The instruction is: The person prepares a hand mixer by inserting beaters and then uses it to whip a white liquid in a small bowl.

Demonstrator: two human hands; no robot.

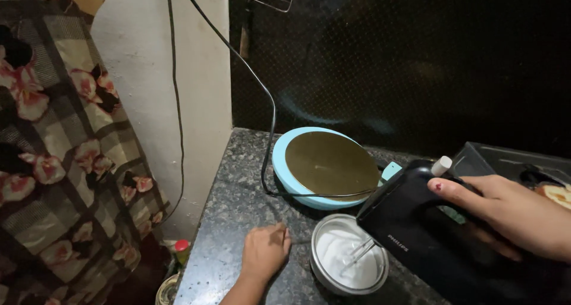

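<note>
Beaters (360, 254) of the black mixer (416, 222), gripped by the right hand (511, 213), sink half-hidden into white cream in a steel bowl (349, 261) on the speckled counter (238, 204), left hand (264, 251) curled beside it.

Your two bare hands

Your left hand (264, 251) and right hand (511, 213) wore no gloves, rings or sleeves; a red mark showed on the right thumbnail.
</note>
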